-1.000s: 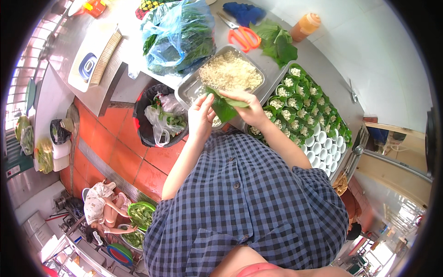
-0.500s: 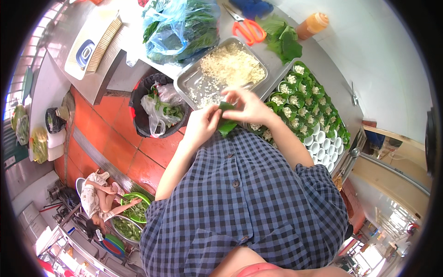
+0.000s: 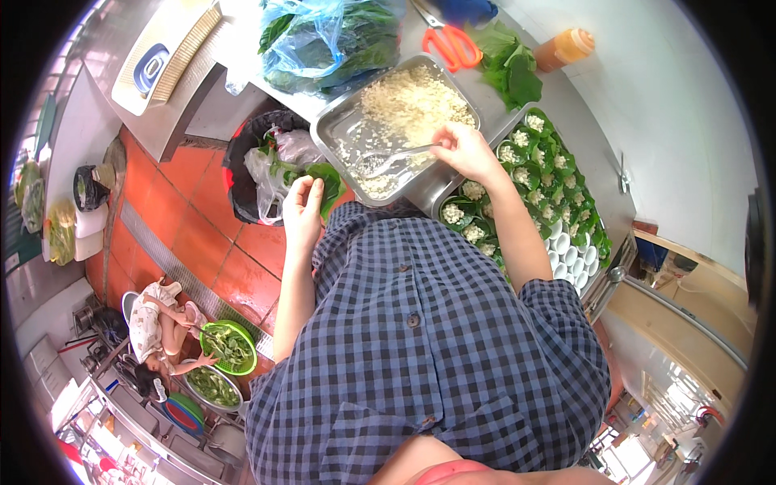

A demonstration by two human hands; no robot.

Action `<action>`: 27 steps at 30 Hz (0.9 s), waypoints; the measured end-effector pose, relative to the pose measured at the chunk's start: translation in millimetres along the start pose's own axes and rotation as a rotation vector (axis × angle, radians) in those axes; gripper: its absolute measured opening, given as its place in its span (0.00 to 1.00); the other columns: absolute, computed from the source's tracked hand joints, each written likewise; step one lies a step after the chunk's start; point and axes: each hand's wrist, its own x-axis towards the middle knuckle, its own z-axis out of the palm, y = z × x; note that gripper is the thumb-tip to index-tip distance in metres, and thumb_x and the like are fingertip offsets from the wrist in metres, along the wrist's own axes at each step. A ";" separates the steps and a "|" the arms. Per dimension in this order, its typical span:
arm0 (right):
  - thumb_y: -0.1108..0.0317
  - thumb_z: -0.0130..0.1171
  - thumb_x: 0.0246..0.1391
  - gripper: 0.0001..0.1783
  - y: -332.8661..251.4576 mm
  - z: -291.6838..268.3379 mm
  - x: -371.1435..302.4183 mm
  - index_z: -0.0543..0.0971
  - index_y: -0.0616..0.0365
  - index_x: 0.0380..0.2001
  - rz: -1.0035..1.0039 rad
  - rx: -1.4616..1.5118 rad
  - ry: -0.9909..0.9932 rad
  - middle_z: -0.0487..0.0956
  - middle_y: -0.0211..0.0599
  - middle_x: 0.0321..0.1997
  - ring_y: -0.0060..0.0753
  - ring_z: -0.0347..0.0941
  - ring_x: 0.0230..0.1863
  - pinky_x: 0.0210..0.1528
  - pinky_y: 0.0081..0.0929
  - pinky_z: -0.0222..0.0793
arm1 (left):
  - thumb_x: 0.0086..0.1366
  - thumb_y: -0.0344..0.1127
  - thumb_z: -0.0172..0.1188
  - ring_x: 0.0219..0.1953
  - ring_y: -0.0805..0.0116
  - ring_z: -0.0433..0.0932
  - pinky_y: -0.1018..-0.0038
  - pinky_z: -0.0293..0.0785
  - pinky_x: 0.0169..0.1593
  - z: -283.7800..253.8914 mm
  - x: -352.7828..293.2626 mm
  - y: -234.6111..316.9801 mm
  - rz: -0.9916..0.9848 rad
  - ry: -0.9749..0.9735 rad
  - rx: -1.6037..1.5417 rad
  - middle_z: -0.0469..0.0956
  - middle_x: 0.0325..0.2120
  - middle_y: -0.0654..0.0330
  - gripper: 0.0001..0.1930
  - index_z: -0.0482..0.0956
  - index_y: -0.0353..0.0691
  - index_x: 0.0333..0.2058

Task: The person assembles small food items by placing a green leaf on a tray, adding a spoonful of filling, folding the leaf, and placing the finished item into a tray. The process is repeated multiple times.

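My left hand [image 3: 302, 214] is closed on the edge of a green leaf [image 3: 328, 186], which hangs beside the near left corner of a metal tray [image 3: 343, 125]. A crumbly pale-yellow and white filling [image 3: 412, 101] lies in that tray. Over the tray's right side, my right hand [image 3: 467, 153] grips the handle of a metal spoon [image 3: 404, 152]; the spoon's bowl rests among the filling. To the right of my right forearm, a second tray holds rows of green leaf cups [image 3: 533, 162] topped with white filling, and several small white cups [image 3: 570, 259] at its near end.
Behind the filling stand a blue plastic bag of leaves [image 3: 323, 48], orange-handled scissors [image 3: 453, 48], loose leaves [image 3: 513, 69] and an orange-brown bottle [image 3: 566, 48]. A lined bin [image 3: 242, 170] is left of the tray. On the floor, another person [image 3: 158, 323] handles greens in a green basket [image 3: 250, 352].
My hands have parted from around the leaf. The left has moved left and down with it; the right has gone up over the tray and now holds the spoon.
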 end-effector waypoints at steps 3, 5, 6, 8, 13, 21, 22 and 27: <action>0.64 0.65 0.38 0.14 -11.9 5.1 -4.5 0.76 0.57 0.29 -0.155 -0.188 0.119 0.70 0.36 0.27 0.38 0.70 0.31 0.35 0.32 0.68 | 0.63 0.33 0.55 0.28 0.85 0.66 0.86 0.64 0.32 0.2 0.5 -0.2 0.034 0.016 -0.056 0.71 0.26 0.70 0.06 0.73 0.36 0.33; 0.62 0.65 0.37 0.14 -15.7 7.1 -6.3 0.76 0.56 0.29 -0.240 -0.311 0.142 0.69 0.37 0.30 0.39 0.70 0.35 0.38 0.33 0.68 | 0.63 0.33 0.55 0.29 0.84 0.67 0.86 0.65 0.34 0.8 -0.8 1.6 0.012 0.014 -0.084 0.71 0.26 0.70 0.06 0.73 0.36 0.33; 0.62 0.65 0.37 0.15 -15.2 7.9 -5.5 0.76 0.55 0.29 -0.250 -0.354 0.095 0.68 0.37 0.32 0.40 0.69 0.37 0.39 0.34 0.67 | 0.63 0.33 0.55 0.30 0.84 0.67 0.85 0.65 0.35 1.5 -1.0 1.8 -0.002 0.013 -0.094 0.71 0.27 0.70 0.06 0.73 0.36 0.33; 0.62 0.64 0.37 0.13 -15.0 11.5 -2.7 0.76 0.55 0.28 -0.321 -0.432 0.056 0.68 0.38 0.33 0.40 0.68 0.40 0.41 0.35 0.66 | 0.63 0.33 0.54 0.30 0.84 0.67 0.85 0.65 0.36 3.3 -0.7 4.3 -0.019 0.005 -0.109 0.71 0.27 0.70 0.06 0.73 0.35 0.33; 0.66 0.56 0.45 0.06 -11.3 35.3 13.9 0.75 0.54 0.26 -0.488 -0.677 0.021 0.69 0.38 0.34 0.40 0.66 0.41 0.40 0.37 0.63 | 0.63 0.32 0.54 0.30 0.84 0.66 0.86 0.64 0.36 4.8 0.4 4.9 -0.019 -0.020 -0.111 0.70 0.27 0.71 0.06 0.73 0.36 0.33; 0.68 0.53 0.48 0.05 -36.0 2.8 4.3 0.72 0.55 0.29 -0.460 -0.314 -0.024 0.74 0.40 0.21 0.46 0.72 0.27 0.31 0.38 0.66 | 0.63 0.33 0.54 0.32 0.85 0.67 0.86 0.64 0.38 -0.3 -1.4 7.8 -0.072 -0.002 -0.157 0.71 0.28 0.72 0.05 0.73 0.37 0.34; 0.68 0.54 0.48 0.05 -36.3 0.3 2.2 0.72 0.56 0.30 -0.498 -0.262 0.063 0.74 0.40 0.21 0.46 0.72 0.26 0.30 0.38 0.66 | 0.63 0.33 0.54 0.32 0.85 0.67 0.86 0.64 0.38 -0.4 -1.9 7.3 -0.082 0.009 -0.167 0.71 0.28 0.72 0.05 0.73 0.37 0.34; 0.71 0.55 0.43 0.05 -28.3 0.1 6.0 0.74 0.56 0.27 -0.722 -0.532 0.510 0.72 0.40 0.19 0.42 0.71 0.23 0.28 0.34 0.66 | 0.62 0.32 0.55 0.33 0.85 0.68 0.86 0.64 0.40 1.8 -0.4 4.9 -0.102 -0.023 -0.226 0.72 0.29 0.71 0.06 0.74 0.36 0.34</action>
